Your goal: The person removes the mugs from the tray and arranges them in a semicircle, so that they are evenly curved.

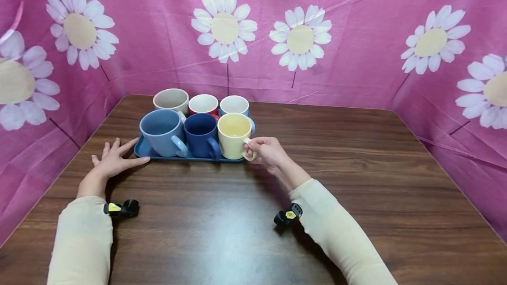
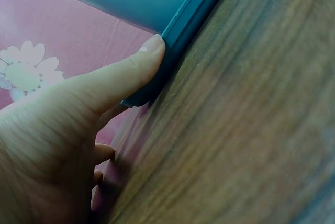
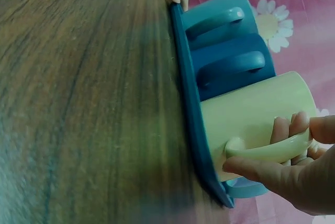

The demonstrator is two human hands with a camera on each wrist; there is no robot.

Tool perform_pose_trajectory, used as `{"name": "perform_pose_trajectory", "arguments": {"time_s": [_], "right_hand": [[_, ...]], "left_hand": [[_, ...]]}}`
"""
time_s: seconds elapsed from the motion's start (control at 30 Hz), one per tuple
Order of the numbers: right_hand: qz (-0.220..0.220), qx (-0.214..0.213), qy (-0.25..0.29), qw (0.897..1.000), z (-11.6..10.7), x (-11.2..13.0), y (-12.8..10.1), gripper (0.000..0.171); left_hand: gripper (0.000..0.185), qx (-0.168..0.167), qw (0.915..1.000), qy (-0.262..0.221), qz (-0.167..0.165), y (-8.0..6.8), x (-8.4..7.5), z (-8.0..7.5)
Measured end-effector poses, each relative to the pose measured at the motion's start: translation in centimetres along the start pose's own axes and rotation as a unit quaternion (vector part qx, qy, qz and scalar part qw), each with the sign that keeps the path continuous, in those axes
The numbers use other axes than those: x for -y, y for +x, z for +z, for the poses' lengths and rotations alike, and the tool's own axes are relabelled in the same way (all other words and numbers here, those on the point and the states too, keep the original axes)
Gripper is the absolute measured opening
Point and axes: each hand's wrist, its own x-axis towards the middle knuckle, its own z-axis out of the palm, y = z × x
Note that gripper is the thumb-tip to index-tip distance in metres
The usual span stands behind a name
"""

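Several mugs stand upright in two rows on a dark blue tray. In the front row are a light blue mug, a navy mug and a pale yellow mug. Behind them are a beige mug, a red mug with white inside and another blue mug with white inside. My right hand holds the yellow mug's handle, fingers through the loop. With spread fingers, my left hand touches the tray's left front corner, thumb against its front rim.
A brown wood-grain table carries the tray near its far left side. Pink cloth with white daisies hangs behind the table and on both sides. Small black cameras are strapped to both wrists.
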Motion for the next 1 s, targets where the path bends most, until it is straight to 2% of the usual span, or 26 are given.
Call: {"name": "perform_pose_trajectory", "arguments": {"time_s": [0.23,0.43,0.6,0.7,1.0], "right_hand": [[-0.019,0.006,0.019,1.0,-0.6,0.9,-1.1,0.012],[-0.027,0.02,0.017,0.999,-1.9,1.4,-2.4,0.014],[-0.035,0.047,0.01,0.998,-3.6,1.4,-3.5,0.016],[-0.043,0.044,0.007,0.998,-5.0,1.3,-4.2,0.015],[-0.063,0.037,0.02,0.997,-8.8,1.0,-5.7,0.027]], "left_hand": [[0.09,0.003,1.0,0.006,0.005,0.0,-0.2,-0.1],[0.091,0.002,1.0,0.002,0.004,-0.1,-0.4,0.0],[0.091,0.0,1.0,0.0,-0.001,-0.6,0.0,0.1],[0.091,-0.001,1.0,-0.002,0.002,-0.5,-0.1,0.2],[0.091,-0.002,1.0,0.001,0.005,-0.2,0.0,0.2]]}}
